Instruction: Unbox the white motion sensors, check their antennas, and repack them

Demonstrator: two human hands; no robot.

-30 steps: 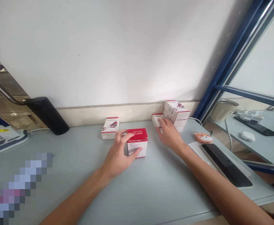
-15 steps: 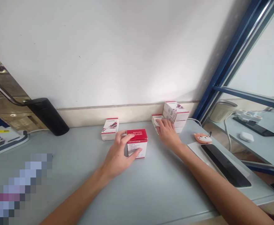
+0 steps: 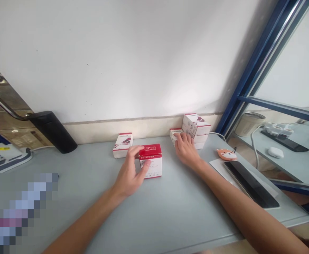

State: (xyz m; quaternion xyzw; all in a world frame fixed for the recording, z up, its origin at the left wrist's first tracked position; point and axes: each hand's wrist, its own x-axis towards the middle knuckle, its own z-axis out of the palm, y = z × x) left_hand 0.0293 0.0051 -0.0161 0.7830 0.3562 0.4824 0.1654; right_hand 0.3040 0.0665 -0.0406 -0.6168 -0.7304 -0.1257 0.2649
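My left hand is closed around the left side of a red-topped white carton printed DETECTOR. The thumb presses on its front face, and the other fingers reach behind its top left edge. Further right, my right hand has its fingers curled over a small white box, partly covering it. That box stands against the left side of a stack of similar white boxes with red edges. Another such box stands alone near the wall, just behind my left hand.
On the right lie a black phone on a white sheet and an orange animal-faced case. A black cylinder leans at the left, near a white power strip. A blue-framed mirror borders the grey table.
My left thumb has moved up and left on the carton's front, and its fingers have drawn back from the red top. The carton sits slightly further left. My right hand stays at the small box.
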